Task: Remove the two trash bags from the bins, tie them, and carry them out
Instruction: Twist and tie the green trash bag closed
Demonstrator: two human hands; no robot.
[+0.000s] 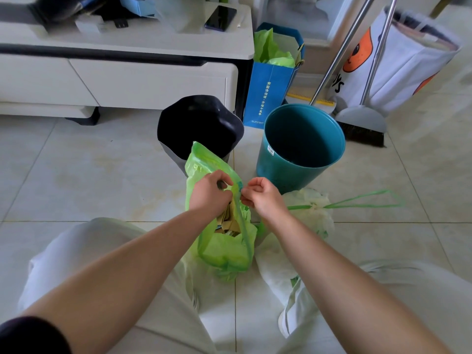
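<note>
Green trash bag (227,254) on the tile between the knees, long axis running away toward the black bin (229,129), mouth that way. Left hand (212,192) grips the rim with curled fingers, and right hand (263,195) pinches the edge. Tied white bag (314,221) sits just right, drawstring (332,206) pointing right.

Both hands (210,191) (263,194) pinch the green bag's (224,251) open rim.

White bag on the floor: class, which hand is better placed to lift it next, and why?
Likely the right hand: the white bag and its drawstring loop lie on its side, away from the left hand. Both hands hold the green bag.
</note>
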